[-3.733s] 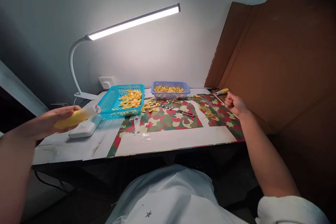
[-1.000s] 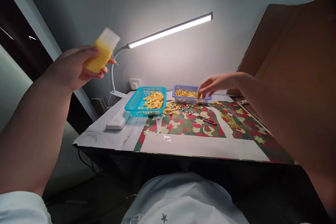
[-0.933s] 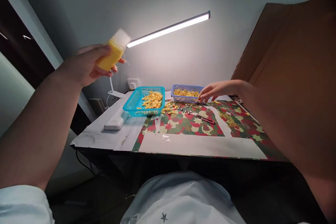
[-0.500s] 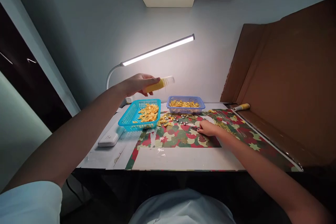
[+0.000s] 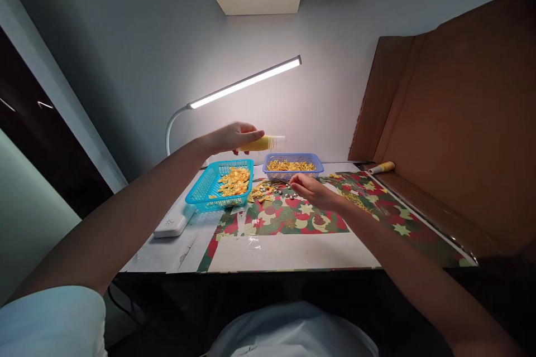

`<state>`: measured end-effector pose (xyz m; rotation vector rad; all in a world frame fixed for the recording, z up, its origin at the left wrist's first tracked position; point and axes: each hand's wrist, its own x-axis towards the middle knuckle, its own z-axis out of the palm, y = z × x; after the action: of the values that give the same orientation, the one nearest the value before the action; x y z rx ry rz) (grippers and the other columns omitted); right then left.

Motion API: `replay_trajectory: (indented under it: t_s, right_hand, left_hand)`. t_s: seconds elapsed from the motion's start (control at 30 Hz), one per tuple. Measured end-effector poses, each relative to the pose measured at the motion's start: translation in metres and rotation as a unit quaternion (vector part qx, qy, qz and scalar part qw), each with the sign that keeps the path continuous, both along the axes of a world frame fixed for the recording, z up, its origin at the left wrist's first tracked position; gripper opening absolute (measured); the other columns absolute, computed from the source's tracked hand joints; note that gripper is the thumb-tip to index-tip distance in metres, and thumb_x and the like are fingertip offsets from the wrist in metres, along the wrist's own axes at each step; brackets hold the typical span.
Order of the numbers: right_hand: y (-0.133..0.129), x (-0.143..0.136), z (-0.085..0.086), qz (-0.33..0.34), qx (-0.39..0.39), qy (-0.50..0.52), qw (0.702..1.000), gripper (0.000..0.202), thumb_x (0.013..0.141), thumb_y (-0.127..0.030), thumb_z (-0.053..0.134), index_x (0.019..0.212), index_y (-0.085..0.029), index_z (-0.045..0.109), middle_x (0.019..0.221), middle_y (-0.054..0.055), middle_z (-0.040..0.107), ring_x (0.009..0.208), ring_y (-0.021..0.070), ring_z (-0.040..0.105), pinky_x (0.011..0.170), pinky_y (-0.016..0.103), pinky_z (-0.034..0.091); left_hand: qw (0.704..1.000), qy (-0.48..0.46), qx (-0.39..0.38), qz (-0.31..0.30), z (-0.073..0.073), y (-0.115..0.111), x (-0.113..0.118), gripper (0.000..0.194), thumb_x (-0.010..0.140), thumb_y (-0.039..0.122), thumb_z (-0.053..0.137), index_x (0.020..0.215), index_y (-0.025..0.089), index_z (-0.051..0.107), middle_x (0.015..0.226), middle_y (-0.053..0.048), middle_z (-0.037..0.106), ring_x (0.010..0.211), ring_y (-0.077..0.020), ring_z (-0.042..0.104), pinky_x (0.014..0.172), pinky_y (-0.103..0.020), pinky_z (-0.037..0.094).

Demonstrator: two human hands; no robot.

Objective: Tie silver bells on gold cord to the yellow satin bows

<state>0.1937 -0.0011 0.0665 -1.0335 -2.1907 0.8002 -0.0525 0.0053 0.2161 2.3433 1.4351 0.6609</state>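
Observation:
A spool of yellow thread (image 5: pixel 257 144) with a pale, see-through end lies nearly level in my left hand (image 5: pixel 237 136), whose fingers are closed around it. It is raised above the table, between the two baskets. My right hand (image 5: pixel 309 187) hovers over the patterned mat with its fingers pinched, just in front of the purple basket (image 5: pixel 293 175). What sits in that pinch is too small to make out. Under and left of it are several small silvery beads (image 5: pixel 288 195) and loose yellow pieces (image 5: pixel 260 194). The blue basket (image 5: pixel 201 195) holds yellow petal-like pieces (image 5: pixel 234 181).
A lit desk lamp (image 5: pixel 247 82) arches over the back. At the left stands a white box-like device (image 5: pixel 173 222). A second yellow-and-white roll (image 5: pixel 382 168) lies at the right by a tall cardboard panel (image 5: pixel 452 106). Yellow strands (image 5: pixel 358 202) rest on the patterned mat (image 5: pixel 301 220).
My right hand has risen and moved left toward the purple basket; the dark tool at its fingertips no longer shows clearly. The spool in my left hand has shifted slightly right and down.

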Motion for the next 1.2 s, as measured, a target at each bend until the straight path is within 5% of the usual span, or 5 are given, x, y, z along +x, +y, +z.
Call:
replay_trajectory:
  t_s: [0.17,0.43,0.73,1.0,1.2]
  right_hand:
    - [-0.009,-0.023,0.033,-0.013,0.014,0.032,0.999,0.019,0.096,-0.035,0.042,0.086,-0.019,0.047,0.072,-0.001,0.046,0.058,0.0111,0.037,0.052,0.024,0.031]
    - [-0.004,-0.019,0.040,-0.024,0.021,0.055,0.998,0.020,0.095,-0.036,0.045,0.087,-0.019,0.050,0.069,-0.001,0.047,0.059,0.0110,0.038,0.053,0.024,0.031]
    - [-0.003,-0.011,0.056,-0.041,0.005,0.020,0.999,0.022,0.097,-0.036,0.044,0.082,-0.019,0.047,0.068,-0.001,0.046,0.055,0.0096,0.036,0.050,0.024,0.031]
    - [-0.001,-0.017,0.054,-0.083,0.015,0.056,0.995,0.023,0.092,-0.037,0.050,0.078,-0.019,0.048,0.061,-0.004,0.043,0.051,0.0093,0.035,0.049,0.023,0.027]
    - [0.009,0.005,0.038,-0.028,-0.034,0.079,0.996,0.032,0.081,-0.048,0.065,0.089,-0.018,0.056,0.071,-0.001,0.053,0.061,0.0111,0.045,0.054,0.023,0.034]
  left_hand:
    - [0.999,0.009,0.046,0.019,-0.011,0.002,0.009,0.046,0.080,0.060,0.049,0.084,0.017,0.064,0.077,-0.009,0.069,0.062,-0.0173,0.065,0.047,-0.024,0.044]
    - [0.973,0.053,0.225,0.025,-0.033,0.002,0.015,0.043,0.083,0.053,0.052,0.094,0.016,0.070,0.076,-0.006,0.068,0.066,-0.0162,0.058,0.059,-0.028,0.041]
    - [0.948,0.108,0.299,0.021,-0.041,-0.008,0.022,0.043,0.086,0.055,0.051,0.105,0.021,0.067,0.094,-0.007,0.071,0.077,-0.0204,0.062,0.064,-0.031,0.041]
    - [0.939,0.103,0.326,0.025,-0.049,-0.008,0.024,0.041,0.088,0.054,0.050,0.109,0.022,0.066,0.102,-0.007,0.071,0.083,-0.0218,0.064,0.067,-0.031,0.043]
    - [0.947,0.043,0.314,0.040,-0.053,0.001,0.019,0.042,0.086,0.053,0.049,0.106,0.020,0.066,0.090,-0.008,0.071,0.076,-0.0213,0.062,0.066,-0.032,0.044]
